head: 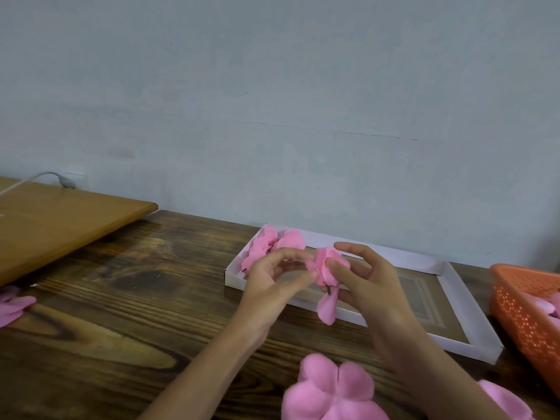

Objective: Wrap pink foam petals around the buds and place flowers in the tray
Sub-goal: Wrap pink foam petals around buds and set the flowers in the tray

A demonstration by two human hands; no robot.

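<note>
Both hands hold one pink foam flower in the air just over the near rim of the white tray. My right hand grips its body with curled fingers; a loose petal hangs below. My left hand pinches the flower's left edge with thumb and fingertips. Two finished pink flowers lie in the tray's far left corner. A flat stack of pink petal pieces lies on the table near me.
An orange perforated basket with pink pieces stands at the right edge. More pink petals lie at the far left. A lighter wooden board overlaps the dark wooden table at the back left, against the wall.
</note>
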